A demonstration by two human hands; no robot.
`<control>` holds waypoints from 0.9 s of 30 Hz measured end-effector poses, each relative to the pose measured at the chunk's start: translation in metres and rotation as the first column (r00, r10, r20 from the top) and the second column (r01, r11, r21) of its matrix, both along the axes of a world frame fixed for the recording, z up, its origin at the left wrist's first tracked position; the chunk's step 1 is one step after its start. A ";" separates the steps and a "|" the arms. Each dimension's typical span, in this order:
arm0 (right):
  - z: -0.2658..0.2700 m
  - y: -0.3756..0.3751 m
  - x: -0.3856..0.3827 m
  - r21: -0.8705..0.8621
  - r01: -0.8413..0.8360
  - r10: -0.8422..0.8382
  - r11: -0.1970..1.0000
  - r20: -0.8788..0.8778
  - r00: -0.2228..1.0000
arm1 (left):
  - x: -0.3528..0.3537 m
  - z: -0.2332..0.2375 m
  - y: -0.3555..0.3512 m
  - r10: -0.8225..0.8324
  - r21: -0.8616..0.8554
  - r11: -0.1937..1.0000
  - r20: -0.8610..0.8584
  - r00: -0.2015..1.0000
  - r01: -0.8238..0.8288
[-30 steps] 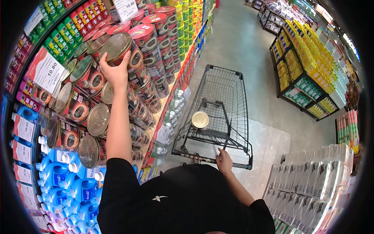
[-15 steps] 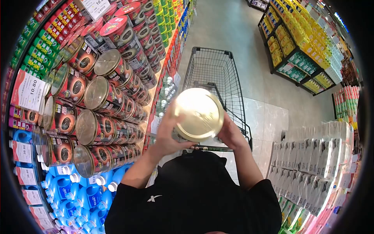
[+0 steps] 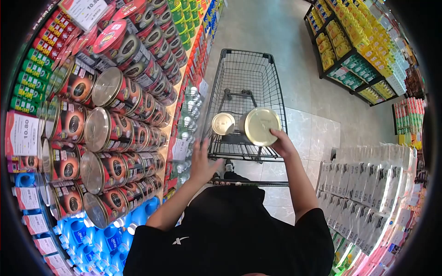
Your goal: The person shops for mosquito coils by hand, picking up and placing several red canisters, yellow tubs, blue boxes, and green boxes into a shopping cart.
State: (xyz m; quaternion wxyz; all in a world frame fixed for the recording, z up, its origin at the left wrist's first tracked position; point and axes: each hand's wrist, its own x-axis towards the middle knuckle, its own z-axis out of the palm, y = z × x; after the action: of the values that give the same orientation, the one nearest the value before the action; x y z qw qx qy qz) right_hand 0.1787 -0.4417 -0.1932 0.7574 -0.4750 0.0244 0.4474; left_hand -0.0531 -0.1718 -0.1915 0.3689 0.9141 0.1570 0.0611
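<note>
My right hand (image 3: 283,143) grips the edge of a large round canister (image 3: 262,127) over the shopping cart (image 3: 279,95). Only the canister's gold metal end faces up, its sides mostly hidden. To its left, a smaller round gold-topped can (image 3: 223,123) is inside the cart. My left hand (image 3: 202,164) is empty, its fingers apart, near the cart's near left side.
Stacked mosquito coil canisters (image 3: 120,129) line the left shelf, with blue bottles (image 3: 110,237) below. White wrapped packs (image 3: 354,193) stand at right. Farther off is a display rack of yellow products (image 3: 340,41). Grey tiled floor (image 3: 301,138) runs beside the cart.
My left hand has let go of the large canister and moved down and left. My right hand has carried it right and farther into the cart. The smaller can has come into view.
</note>
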 end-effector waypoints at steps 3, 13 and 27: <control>-0.055 -0.002 0.053 -0.203 0.008 -0.007 0.979 0.006 1.000 | -0.019 -0.055 0.008 0.175 0.152 0.978 -0.232 0.957 -0.141; -0.280 0.034 0.109 -0.437 0.016 -0.108 0.900 -0.187 0.976 | -0.005 -0.064 0.002 0.307 0.242 0.943 -0.369 0.877 -0.228; -0.407 0.065 0.117 -0.326 0.096 -0.213 0.941 -0.345 0.914 | 0.012 -0.058 0.012 0.320 0.396 0.899 -0.303 0.897 -0.187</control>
State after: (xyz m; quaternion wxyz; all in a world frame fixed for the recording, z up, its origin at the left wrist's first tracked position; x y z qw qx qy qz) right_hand 0.2952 -0.3766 -0.6006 0.6905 -0.4873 0.2745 0.4587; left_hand -0.0406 -0.1601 -0.2495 0.1503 0.9321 0.3280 -0.0320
